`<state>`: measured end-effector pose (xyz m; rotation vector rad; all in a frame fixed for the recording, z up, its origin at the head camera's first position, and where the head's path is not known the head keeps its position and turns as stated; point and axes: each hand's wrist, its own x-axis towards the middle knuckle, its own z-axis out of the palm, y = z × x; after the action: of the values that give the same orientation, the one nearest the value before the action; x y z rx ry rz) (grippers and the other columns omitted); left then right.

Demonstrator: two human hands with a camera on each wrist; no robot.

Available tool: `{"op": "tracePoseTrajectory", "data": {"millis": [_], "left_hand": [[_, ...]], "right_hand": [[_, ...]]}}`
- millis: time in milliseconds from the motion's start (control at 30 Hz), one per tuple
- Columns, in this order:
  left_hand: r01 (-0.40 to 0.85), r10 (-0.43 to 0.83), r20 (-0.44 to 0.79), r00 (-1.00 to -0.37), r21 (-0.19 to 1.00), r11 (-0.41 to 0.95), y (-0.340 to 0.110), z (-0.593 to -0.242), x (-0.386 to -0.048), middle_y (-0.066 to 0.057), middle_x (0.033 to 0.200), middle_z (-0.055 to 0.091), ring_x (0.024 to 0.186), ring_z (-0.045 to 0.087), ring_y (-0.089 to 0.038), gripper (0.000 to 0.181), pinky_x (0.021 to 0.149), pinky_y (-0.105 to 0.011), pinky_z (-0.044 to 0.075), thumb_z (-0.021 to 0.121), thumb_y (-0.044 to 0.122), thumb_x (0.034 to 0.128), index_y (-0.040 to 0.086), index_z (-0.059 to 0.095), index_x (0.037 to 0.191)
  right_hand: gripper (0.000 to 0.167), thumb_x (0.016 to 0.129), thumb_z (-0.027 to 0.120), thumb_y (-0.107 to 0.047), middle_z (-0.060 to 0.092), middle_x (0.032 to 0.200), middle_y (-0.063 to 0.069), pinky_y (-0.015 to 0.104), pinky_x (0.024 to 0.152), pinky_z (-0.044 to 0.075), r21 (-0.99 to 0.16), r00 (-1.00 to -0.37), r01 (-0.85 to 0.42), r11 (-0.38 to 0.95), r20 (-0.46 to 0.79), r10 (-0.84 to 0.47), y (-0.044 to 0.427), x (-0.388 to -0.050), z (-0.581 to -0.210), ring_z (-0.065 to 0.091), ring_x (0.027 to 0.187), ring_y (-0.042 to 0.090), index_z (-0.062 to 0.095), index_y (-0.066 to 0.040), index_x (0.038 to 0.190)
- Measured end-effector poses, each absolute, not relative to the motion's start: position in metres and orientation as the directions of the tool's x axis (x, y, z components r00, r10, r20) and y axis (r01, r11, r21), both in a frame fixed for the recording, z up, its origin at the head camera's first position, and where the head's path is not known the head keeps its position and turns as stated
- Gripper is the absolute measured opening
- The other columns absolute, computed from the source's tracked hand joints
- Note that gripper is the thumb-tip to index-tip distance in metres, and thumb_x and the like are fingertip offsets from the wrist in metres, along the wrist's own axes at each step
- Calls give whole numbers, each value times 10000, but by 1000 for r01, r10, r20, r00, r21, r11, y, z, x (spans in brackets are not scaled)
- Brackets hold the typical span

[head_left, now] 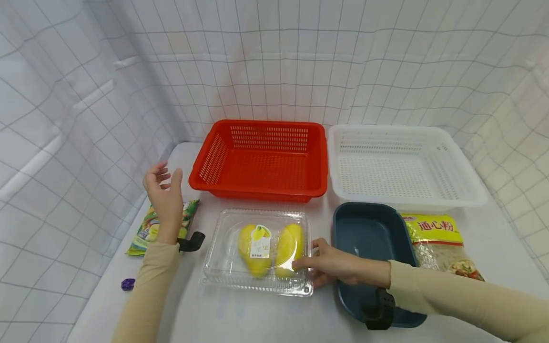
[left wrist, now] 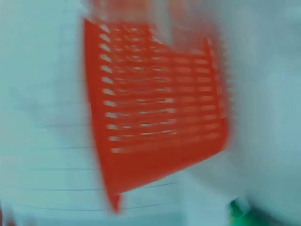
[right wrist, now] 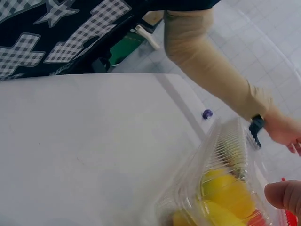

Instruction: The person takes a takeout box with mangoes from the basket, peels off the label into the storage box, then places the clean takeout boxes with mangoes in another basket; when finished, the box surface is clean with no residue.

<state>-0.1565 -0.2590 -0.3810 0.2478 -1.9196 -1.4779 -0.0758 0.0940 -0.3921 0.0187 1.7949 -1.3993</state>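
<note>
1. A clear plastic box (head_left: 226, 250) with two yellow fruits (head_left: 289, 243) inside lies centrally on a white table (head_left: 253, 317); take the box as the clock's centre, with six o'clock nearest the person.
2. At three o'clock, the right hand (head_left: 332, 262) pinches the box's edge, one digit over the lid.
3. At ten o'clock, the left hand (head_left: 165, 195) is raised, fingers loosely bent, holding nothing.
4. A red basket (head_left: 266, 166) stands at twelve, a white basket (head_left: 379, 176) at two, a blue tub (head_left: 364, 238) at three, just beside the right hand.
5. The thin plastic probably flexes; supporting the nine o'clock edge with the left hand should keep it level.
6. One-sided lifting could roll the fruits; gentle pressure seems wisest.
</note>
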Motion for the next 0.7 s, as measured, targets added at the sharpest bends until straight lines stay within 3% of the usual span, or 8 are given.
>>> {"op": "tracePoseTrajectory", "data": {"millis": [33, 100, 167, 267, 333, 433, 567, 700], "left_hand": [[313, -439, 476, -762, 864, 394, -255, -377, -147, -67, 1102, 528, 972, 471, -103, 324, 805, -234, 345, 620, 126, 911, -26, 567, 1191], [377, -199, 509, -837, 802, 463, -249, -371, -129, -84, 1109, 590, 1020, 503, -135, 284, 858, -261, 361, 653, 53, 882, -6, 623, 1158], [421, 71, 445, -893, 765, 488, -242, -368, -113, -64, 1159, 605, 1084, 503, -154, 329, 927, -324, 378, 691, 64, 863, 44, 636, 1187], [418, 351, 262, -899, 750, 512, -234, -371, -95, 5, 1309, 533, 1217, 436, -187, 495, 1002, -477, 355, 737, 169, 842, 133, 572, 1308], [404, 442, 168, -881, 752, 520, -231, -375, -90, 26, 1383, 470, 1278, 382, -205, 623, 1010, -556, 322, 770, 248, 810, 169, 514, 1372], [417, 526, 105, -844, 746, 520, -229, -382, -89, 12, 1446, 405, 1334, 313, -239, 779, 1044, -575, 256, 811, 313, 754, 179, 444, 1428], [500, 619, 101, -779, 697, 514, -228, -388, -92, -47, 1497, 341, 1385, 234, -282, 952, 1109, -520, 123, 857, 362, 669, 116, 384, 1458], [561, 663, 98, -742, 631, 536, -226, -394, -93, -77, 1514, 309, 1409, 173, -287, 1062, 1124, -479, 12, 864, 439, 610, 81, 351, 1468]], "right_hand": [[829, 826, 736, -257, 504, 1038, 190, 384, 722, 558, -797, -667, 471, 378, -603, -439, 94, -75, -391, 615, 786, 229, 188, 46, 1370], [914, 812, 750, -260, 466, 1166, 216, 446, 830, 517, -806, -710, 439, 397, -582, -396, 95, -73, -389, 579, 940, 285, 148, 46, 1428], [978, 800, 758, -289, 406, 1319, 242, 514, 945, 428, -812, -745, 404, 420, -559, -364, 97, -70, -385, 498, 1132, 344, 114, 26, 1465], [1012, 816, 732, -329, 225, 1488, 249, 602, 1026, 275, -835, -775, 349, 425, -512, -370, 104, -66, -376, 270, 1337, 394, 52, -8, 1493], [995, 831, 714, -322, 142, 1528, 224, 621, 1036, 236, -862, -790, 323, 391, -473, -389, 108, -64, -371, 165, 1383, 391, 32, -47, 1503], [896, 864, 686, -277, 114, 1542, 168, 607, 1045, 235, -908, -822, 275, 317, -393, -412, 112, -63, -367, 128, 1395, 365, 84, -90, 1501], [667, 910, 632, -219, 267, 1495, 120, 543, 1067, 254, -950, -861, 223, 216, -296, -413, 114, -68, -366, 227, 1369, 312, 268, -74, 1450], [478, 938, 584, -168, 440, 1372, 177, 445, 1029, 354, -973, -880, 184, 139, -226, -418, 114, -76, -369, 382, 1277, 330, 413, -1, 1353]]}}
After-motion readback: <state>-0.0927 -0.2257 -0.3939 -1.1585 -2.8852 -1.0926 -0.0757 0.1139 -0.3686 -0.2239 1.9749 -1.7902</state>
